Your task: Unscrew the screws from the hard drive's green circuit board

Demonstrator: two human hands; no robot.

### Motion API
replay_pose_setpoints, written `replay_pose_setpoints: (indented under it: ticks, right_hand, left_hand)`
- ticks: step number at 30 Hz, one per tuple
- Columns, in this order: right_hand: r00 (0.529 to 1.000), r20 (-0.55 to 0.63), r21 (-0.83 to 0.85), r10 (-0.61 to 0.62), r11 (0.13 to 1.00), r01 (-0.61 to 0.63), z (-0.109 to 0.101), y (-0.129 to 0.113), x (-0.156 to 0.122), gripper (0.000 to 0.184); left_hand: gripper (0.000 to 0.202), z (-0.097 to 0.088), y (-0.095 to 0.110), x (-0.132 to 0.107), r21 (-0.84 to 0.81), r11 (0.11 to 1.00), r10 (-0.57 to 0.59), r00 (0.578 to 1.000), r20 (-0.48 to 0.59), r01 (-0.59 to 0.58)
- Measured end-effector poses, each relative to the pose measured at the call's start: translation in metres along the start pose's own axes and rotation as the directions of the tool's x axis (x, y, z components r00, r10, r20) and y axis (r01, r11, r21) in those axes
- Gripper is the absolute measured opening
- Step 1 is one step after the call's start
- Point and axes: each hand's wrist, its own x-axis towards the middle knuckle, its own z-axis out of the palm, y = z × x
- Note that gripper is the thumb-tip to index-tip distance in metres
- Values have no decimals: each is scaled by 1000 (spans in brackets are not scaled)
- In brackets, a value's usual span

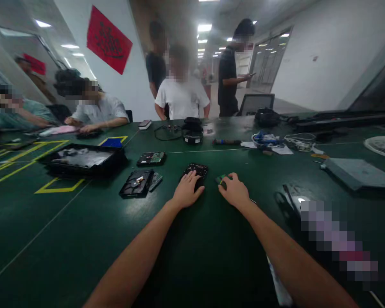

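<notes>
Dark green tabletop, smooth and faintly shiny, fills the room's foreground, with a person in a white shirt beyond its far edge. Directly under the left hand lies a black drive, the landmark here. Its long axis seems to point away from the wearer, though the hand covers its near end. That palm rests over it, fingers extended and thumb spread, not clenched. Just right of the black drive, a small green board sits at the fingertips of the right hand — the nearer of the 2 hands to it. Those fingers curl; whether they pinch the board or only touch it, I cannot tell.

Left of the black drive are a boxy opened drive with a bright metal centre, a thin grey plate beside it, and a drive with a green face. Farther left stands a shallow black tray — straight-sided, holding pale, crumpled-looking material.
</notes>
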Motion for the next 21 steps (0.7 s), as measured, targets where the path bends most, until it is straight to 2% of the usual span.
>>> replay_pose_setpoints:
  ticks: [3,6,10,15,18,21]
  right_hand:
    - [999,23,46,43,998,-44,-3,5,1,43]
    - [997,41,111,58,992,-63,-5,8,2,47]
    - [997,40,184,69,980,-75,-6,8,2,51]
    - [998,28,225,59,972,-64,-11,8,3,45]
    - [998,33,253,58,965,-64,-17,7,3,44]
    - [997,-27,231,68,971,-60,-23,5,2,42]
  left_hand:
    - [54,-2,-4,-6,-2,1000,-9,1000,-22,9]
    - [48,-3,-11,-8,15,996,-82,994,-72,83]
    - [53,-5,-28,-8,13,988,-150,981,-122,152]
    - [52,-9,-45,-18,-3,992,-129,983,-129,129]
    - [52,-10,-49,-30,-11,993,-121,980,-157,121]
    - [49,-13,-51,-45,-13,996,-85,983,-161,84]
